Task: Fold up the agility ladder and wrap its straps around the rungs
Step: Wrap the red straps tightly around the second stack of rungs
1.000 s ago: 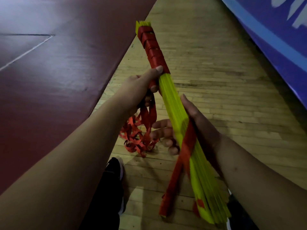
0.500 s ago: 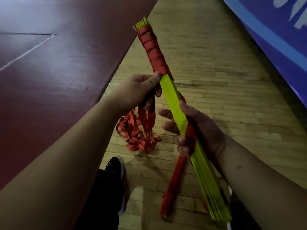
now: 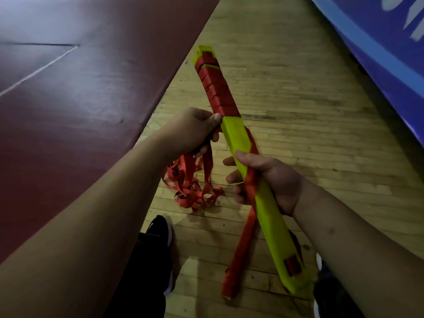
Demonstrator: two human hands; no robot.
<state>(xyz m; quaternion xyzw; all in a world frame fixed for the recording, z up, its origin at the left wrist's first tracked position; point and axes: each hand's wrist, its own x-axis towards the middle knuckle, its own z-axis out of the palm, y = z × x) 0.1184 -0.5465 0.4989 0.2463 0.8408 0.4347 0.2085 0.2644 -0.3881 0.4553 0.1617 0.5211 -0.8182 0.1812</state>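
Over the gym floor [image 3: 298, 111] we've got the yellow rung bundle [image 3: 236, 136] running from near-right up and away to the left. Our left hand [image 3: 192, 131] grips the red strap [image 3: 207, 164] right at the wrap's edge, closest to the next turn; right hand [image 3: 268, 180] clamps mid-bundle. Since half a second ago, the bundle has rolled flat-face up.

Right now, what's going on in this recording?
A person stands on a wooden floor holding the folded agility ladder, a bundle of yellow rungs. The far end is wound in red strap; the rest is not yet wrapped. The left hand grips the strap where the winding ends, with the loose strap trailing to a tangle on the floor. The right hand holds the bundle at mid-length, pinning a second flat strap that hangs down.
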